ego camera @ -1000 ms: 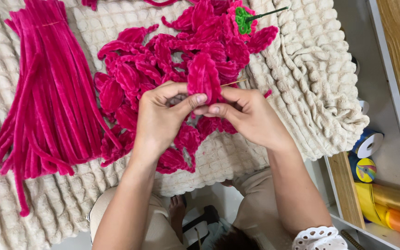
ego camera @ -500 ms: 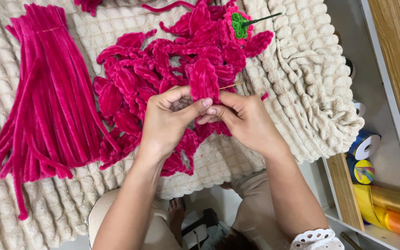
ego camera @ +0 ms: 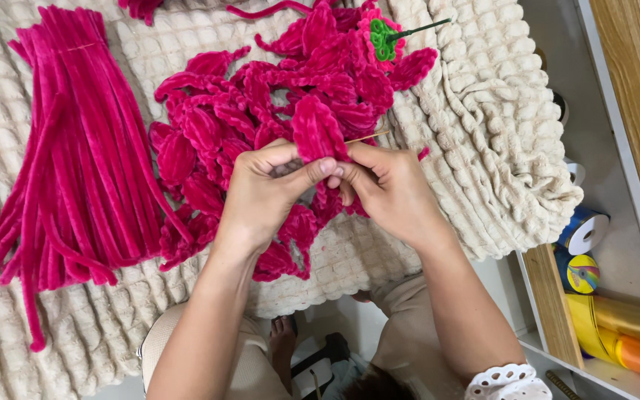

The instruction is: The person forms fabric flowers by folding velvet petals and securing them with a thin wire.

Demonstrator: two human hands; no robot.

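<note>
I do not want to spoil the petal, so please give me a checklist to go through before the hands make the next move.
1. Both hands on the piece: ok. The left hand and right hand pinch the pink petal together.
2. Petal upright above the fingertips: ok.
3. Thin stick beside the petal: cannot tell whether it is gripped or only lying there.
4. More shaped petals within reach: ok. The petal pile lies just behind the hands.
5. Straight stems bundle set apart on the left: ok.
6. Finished flower with green centre away from the hands: ok.
</note>
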